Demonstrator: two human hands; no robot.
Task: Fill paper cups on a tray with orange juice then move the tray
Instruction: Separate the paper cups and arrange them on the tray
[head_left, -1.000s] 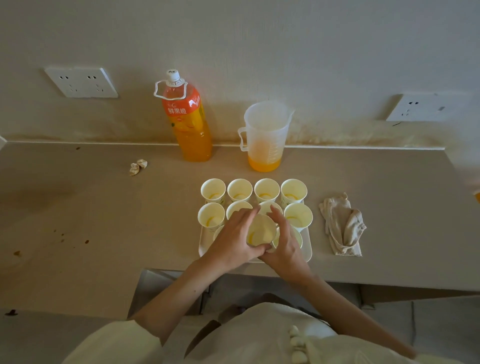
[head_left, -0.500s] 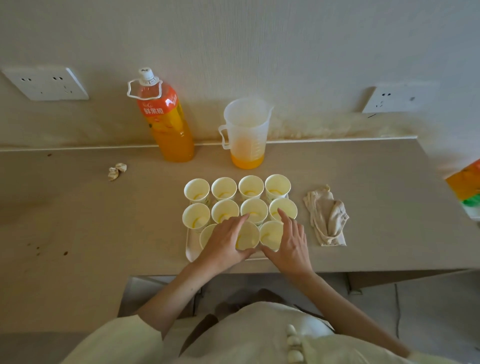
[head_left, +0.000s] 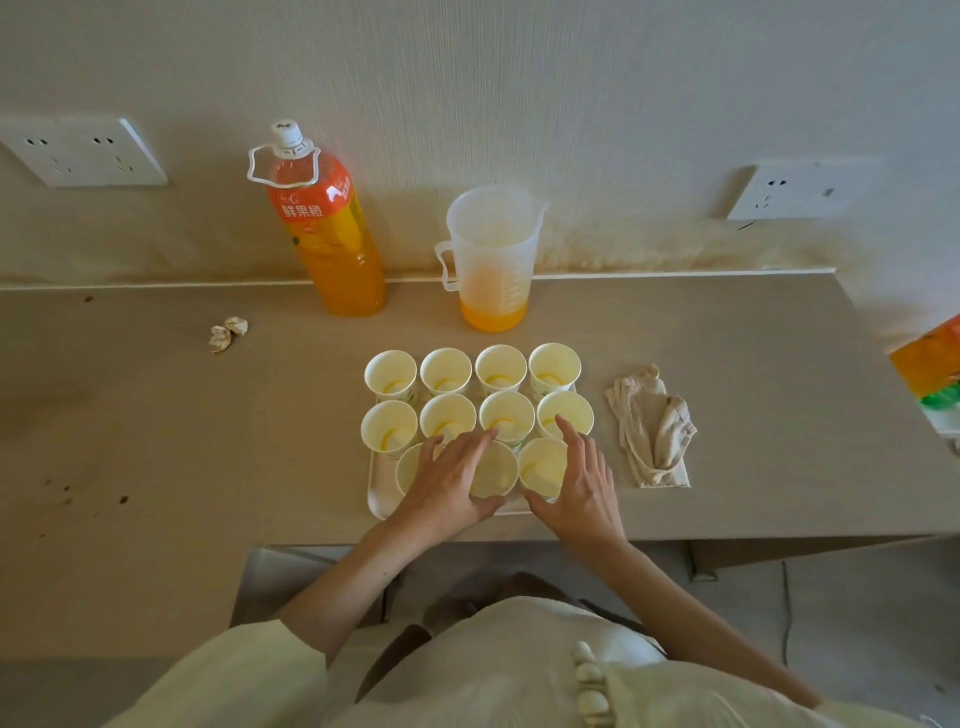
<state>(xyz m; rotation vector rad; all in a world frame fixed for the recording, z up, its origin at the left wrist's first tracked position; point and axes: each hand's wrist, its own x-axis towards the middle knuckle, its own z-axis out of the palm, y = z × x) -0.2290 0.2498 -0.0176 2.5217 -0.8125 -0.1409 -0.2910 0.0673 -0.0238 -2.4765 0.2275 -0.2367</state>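
Several paper cups (head_left: 445, 370) stand in three rows on a clear tray (head_left: 377, 491) near the table's front edge, each with a little orange juice at the bottom. My left hand (head_left: 447, 480) lies over the front row, its fingers spread and nearly straight beside the middle front cup (head_left: 493, 470), thumb at that cup's near side. My right hand (head_left: 584, 480) rests with straight fingers against the right front cup (head_left: 540, 465). A measuring jug (head_left: 491, 260) with a shallow layer of juice and a capped orange juice bottle (head_left: 327, 228) stand at the back by the wall.
A crumpled beige cloth (head_left: 652, 428) lies just right of the tray. Two small paper wads (head_left: 227, 332) sit at the left. An orange carton (head_left: 930, 364) shows at the right edge. Wall sockets (head_left: 83, 153) are behind. The table's front edge runs just below the tray.
Both hands held one cup above the front row a second ago; it now stands in the front row and the fingers have straightened and spread. The view has shifted.
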